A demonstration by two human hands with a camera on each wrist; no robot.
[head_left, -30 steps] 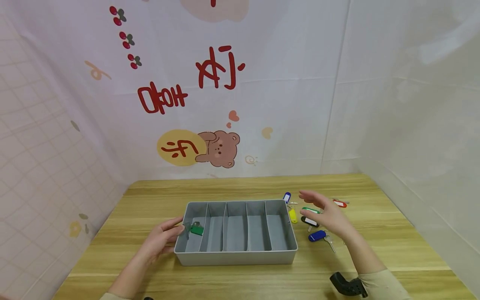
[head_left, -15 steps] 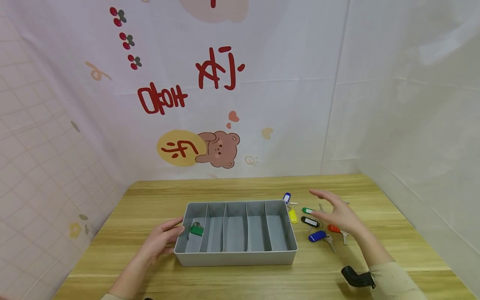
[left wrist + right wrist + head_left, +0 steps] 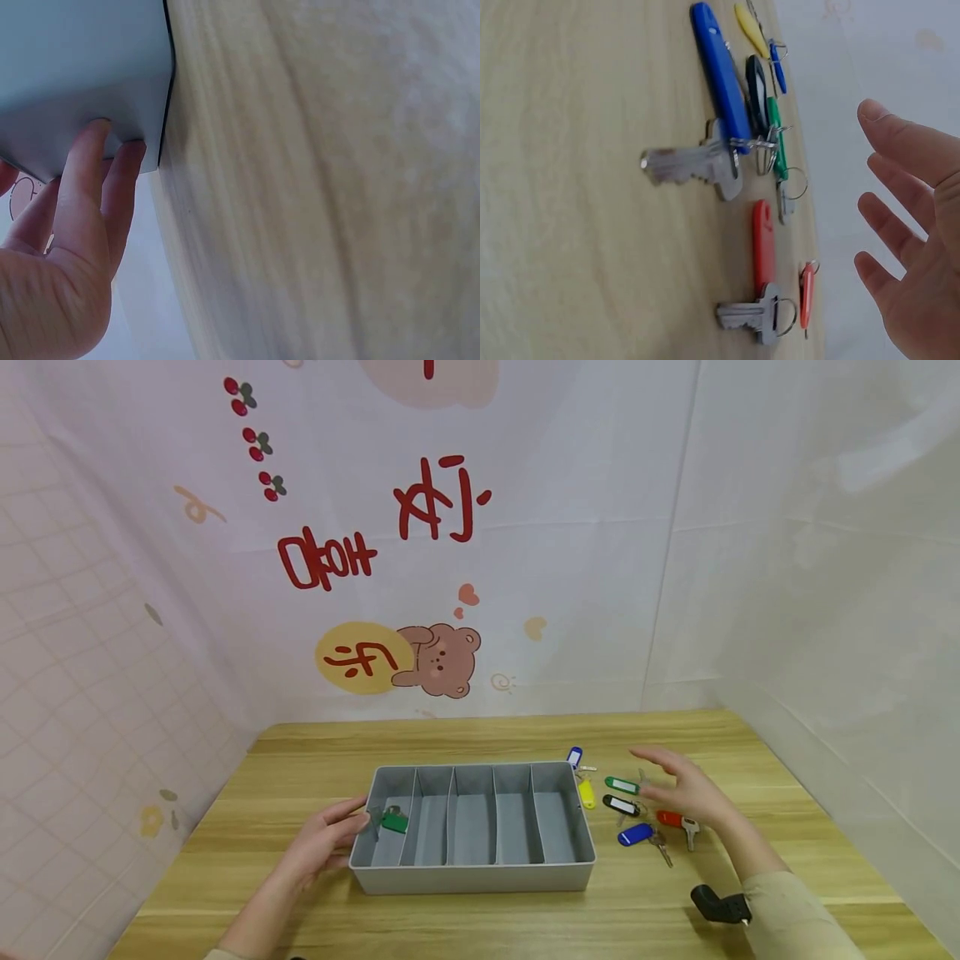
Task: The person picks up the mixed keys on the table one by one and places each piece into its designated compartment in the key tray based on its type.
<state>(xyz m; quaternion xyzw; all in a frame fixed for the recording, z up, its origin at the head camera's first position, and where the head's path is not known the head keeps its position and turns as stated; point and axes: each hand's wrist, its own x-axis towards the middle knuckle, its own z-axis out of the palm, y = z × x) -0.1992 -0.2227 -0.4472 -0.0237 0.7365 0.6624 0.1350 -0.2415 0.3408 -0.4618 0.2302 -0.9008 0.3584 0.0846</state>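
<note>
A grey box [image 3: 472, 878] with several compartments sits on the wooden table. My left hand [image 3: 318, 847] rests at its left end; in the left wrist view, extended fingertips touch the outer wall. Inside the leftmost compartment lies a green key tag [image 3: 394, 822] with its key. My right hand [image 3: 697, 792] hovers over the keys at the right, fingers spread and holding nothing. Nearest it are a green-tagged key [image 3: 622, 786], a red-tagged key [image 3: 670, 818] and a black key tag [image 3: 621, 806]. A blue key tag [image 3: 635, 834] with a key lies closer to the front.
Beside the box's right end lie a yellow tag [image 3: 587, 792] and another blue tag [image 3: 574, 757]. Another red tag [image 3: 807, 294] shows in the right wrist view. A black device [image 3: 720, 906] sits at the right sleeve. A printed cloth [image 3: 570, 568] hangs behind the table.
My right hand has moved right and slightly forward over the keys, uncovering the green tag and the nearer red-tagged key. The left hand and box stay put.
</note>
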